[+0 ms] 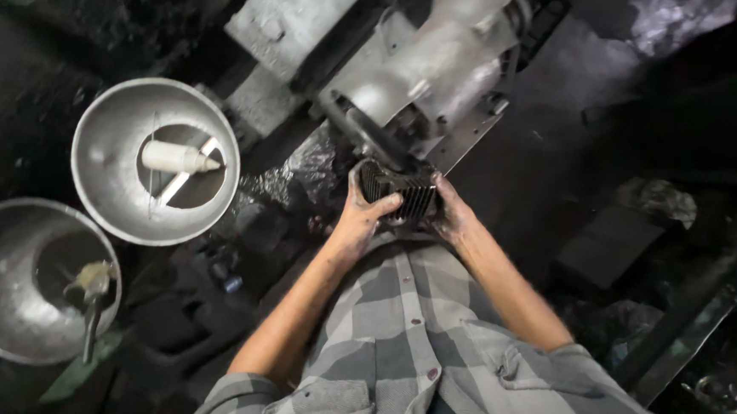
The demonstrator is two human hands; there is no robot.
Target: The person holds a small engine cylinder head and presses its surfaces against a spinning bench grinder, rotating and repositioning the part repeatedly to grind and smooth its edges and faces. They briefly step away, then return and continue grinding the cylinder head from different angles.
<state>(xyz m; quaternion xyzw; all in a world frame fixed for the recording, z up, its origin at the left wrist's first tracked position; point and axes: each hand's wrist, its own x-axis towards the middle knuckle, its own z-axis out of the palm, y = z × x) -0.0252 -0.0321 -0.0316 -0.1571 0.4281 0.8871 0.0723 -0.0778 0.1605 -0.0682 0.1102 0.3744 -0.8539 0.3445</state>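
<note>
forearms stretched forward; left hand and right hand each grip finned metal cylinder from opposite sides.

No packages, labels, signs or screens show anywhere in this dark, grimy workshop view, from twelve o'clock round to six.

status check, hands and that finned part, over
Left hand and right hand both clamped on finned metal cylinder. Cylinder pressed at machine. Two metal bowls off left, nothing between.
</note>
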